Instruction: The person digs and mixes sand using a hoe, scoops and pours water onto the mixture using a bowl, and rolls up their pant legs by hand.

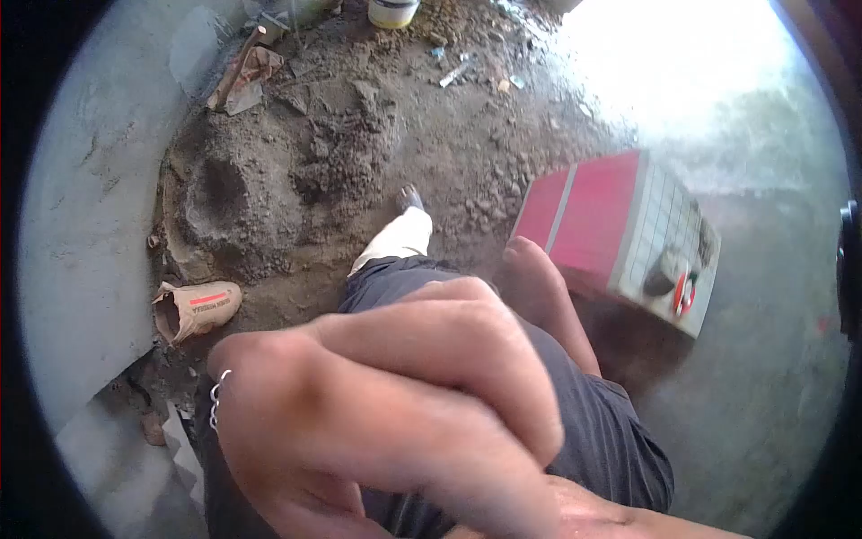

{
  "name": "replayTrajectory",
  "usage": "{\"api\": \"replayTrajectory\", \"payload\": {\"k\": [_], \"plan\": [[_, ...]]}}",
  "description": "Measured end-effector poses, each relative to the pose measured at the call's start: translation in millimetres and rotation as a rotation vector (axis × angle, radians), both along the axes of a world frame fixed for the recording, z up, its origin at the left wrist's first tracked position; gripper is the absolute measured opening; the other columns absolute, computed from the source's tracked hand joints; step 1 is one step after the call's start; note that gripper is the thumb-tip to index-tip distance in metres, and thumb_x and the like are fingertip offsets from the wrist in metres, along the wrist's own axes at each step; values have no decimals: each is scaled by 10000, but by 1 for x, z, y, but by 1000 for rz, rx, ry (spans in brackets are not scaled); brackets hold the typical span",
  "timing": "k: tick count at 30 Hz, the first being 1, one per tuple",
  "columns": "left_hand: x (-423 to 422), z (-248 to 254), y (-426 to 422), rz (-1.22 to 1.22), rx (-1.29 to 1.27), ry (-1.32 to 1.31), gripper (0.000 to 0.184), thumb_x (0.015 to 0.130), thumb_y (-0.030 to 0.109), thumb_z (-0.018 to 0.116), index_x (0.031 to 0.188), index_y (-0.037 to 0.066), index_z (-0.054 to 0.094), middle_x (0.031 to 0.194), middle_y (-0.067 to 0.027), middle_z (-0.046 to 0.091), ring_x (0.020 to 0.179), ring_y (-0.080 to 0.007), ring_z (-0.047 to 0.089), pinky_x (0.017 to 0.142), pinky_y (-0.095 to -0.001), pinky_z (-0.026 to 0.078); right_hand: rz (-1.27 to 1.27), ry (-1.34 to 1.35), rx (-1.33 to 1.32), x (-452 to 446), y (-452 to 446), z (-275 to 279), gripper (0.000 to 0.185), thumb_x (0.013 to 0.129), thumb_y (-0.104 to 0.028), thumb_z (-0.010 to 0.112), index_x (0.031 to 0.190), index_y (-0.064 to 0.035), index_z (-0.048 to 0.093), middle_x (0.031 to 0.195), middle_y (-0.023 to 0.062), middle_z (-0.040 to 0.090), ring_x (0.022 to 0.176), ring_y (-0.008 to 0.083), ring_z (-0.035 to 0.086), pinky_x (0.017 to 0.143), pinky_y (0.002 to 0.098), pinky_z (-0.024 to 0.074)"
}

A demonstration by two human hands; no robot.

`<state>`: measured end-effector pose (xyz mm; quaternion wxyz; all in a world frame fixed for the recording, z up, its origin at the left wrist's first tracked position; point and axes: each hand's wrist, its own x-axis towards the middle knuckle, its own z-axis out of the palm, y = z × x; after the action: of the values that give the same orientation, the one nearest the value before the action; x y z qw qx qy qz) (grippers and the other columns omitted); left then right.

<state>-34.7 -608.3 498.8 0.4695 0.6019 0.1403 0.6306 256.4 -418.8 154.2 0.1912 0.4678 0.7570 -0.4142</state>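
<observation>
Bare arms and hands, blurred and very close to the camera, fill the lower middle of the view. The limb at the left, which appears to be my left hand (269, 386), wears a silver chain (215, 400) on its edge. Bent, overlapping shapes reach from it to the right; I cannot make out separate fingers or anything held. Another bare arm (628, 521) enters from the bottom right, and its hand cannot be told apart from the overlap. Beneath lies dark grey clothing (593, 422) over my lap.
A pink and grey tiled block (593, 207) stands right, with a red-and-white object (684, 294) on top. Loose soil and rubble (341, 153) cover the ground ahead. A brown bag (202, 308) lies left by a grey wall (90, 207). A white bucket (392, 11) stands at the far edge.
</observation>
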Motion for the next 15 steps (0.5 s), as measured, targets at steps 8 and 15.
{"api": "replayTrajectory", "payload": {"k": [8, 15], "plan": [[-77, 11, 151, 48, 1, 46, 121, 784, 221, 592, 793, 105, 557, 870, -57, 501, 809, -185, 464, 719, -296, 345, -531, 303, -113, 18, 108, -43, 260, 823, -195, 552, 958, 23, 594, 869, 156, 633, 811, 241, 610, 732, 334, 473], [-136, -10, 303, 287, -184, 290, 118, 785, 181, 575, 770, 75, 526, 842, -61, 495, 761, -182, 472, 668, -289, 354, -547, -258, -30, 94, 121, -80, 243, 794, -206, 553, 902, 3, 615, 844, 143, 636, 803, 239, 609, 723, 342, 479]]}}
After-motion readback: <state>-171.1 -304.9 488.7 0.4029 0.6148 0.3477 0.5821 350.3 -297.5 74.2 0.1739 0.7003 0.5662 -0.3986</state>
